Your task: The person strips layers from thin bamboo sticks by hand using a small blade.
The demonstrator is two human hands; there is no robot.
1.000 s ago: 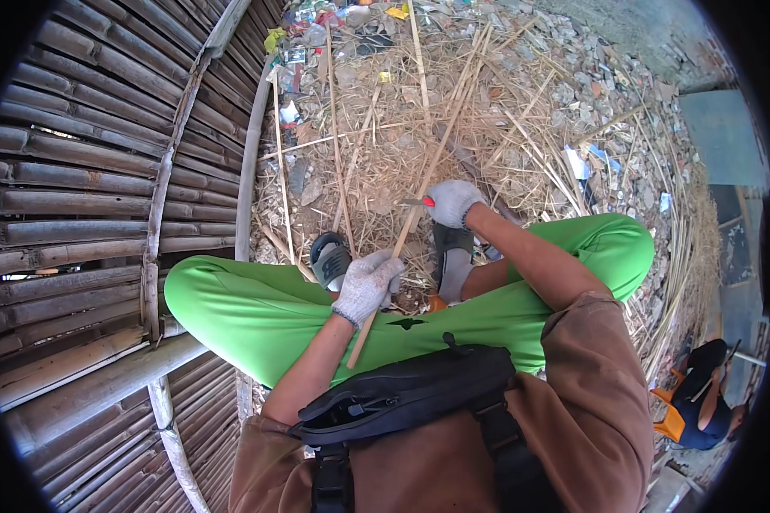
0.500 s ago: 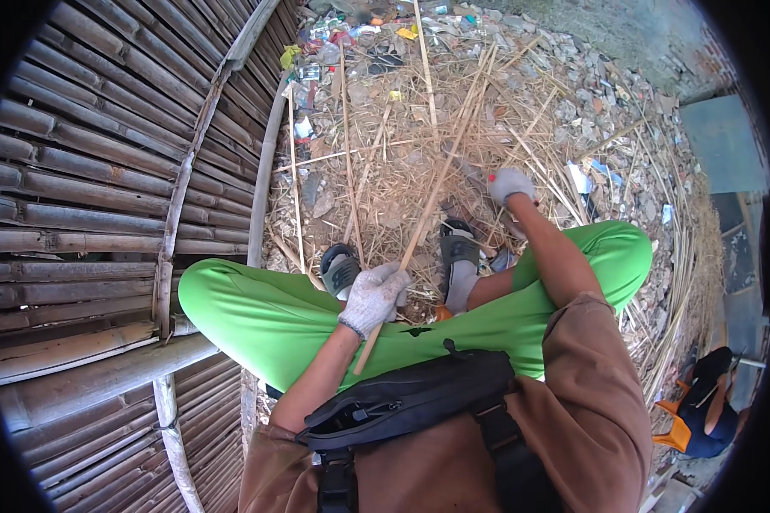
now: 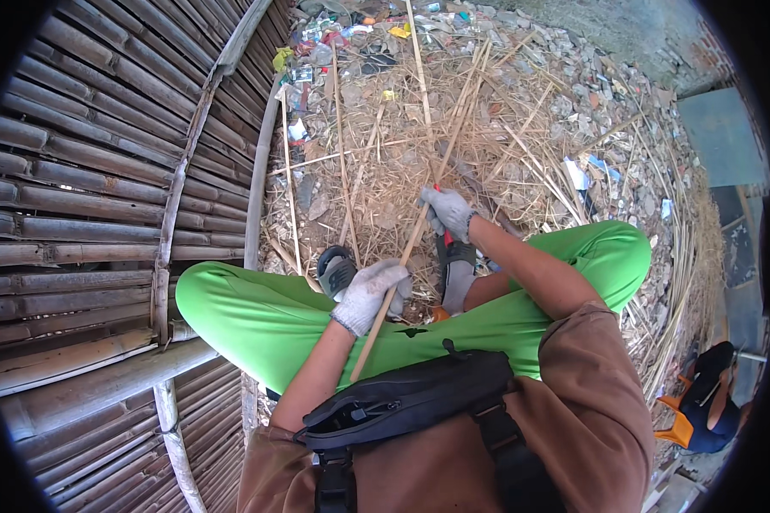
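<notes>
A long, thin bamboo strip (image 3: 417,232) slants from near my waist bag up over the ground in front of me. My left hand (image 3: 370,293), in a whitish knit glove, is closed around its lower part above my lap. Farther along, my gloved right hand (image 3: 450,211) is closed on a red-handled tool (image 3: 447,238) and lies against the strip. Red shows above and below the fingers; the tool's working end cannot be made out. Both hands are over my green trousers (image 3: 265,316) and sandalled feet.
A bamboo-slat wall (image 3: 85,188) rises close on my left. More bamboo strips (image 3: 342,145), fibrous shavings (image 3: 393,192), stones and litter cover the ground. At the right lie a bundle of thin strips (image 3: 680,299) and a dark and orange object (image 3: 710,402). A black waist bag (image 3: 411,398) crosses my front.
My right hand has moved left and nearer, from beside the strip onto it, with the red-handled tool. The left hand keeps its hold on the strip, nearly in place.
</notes>
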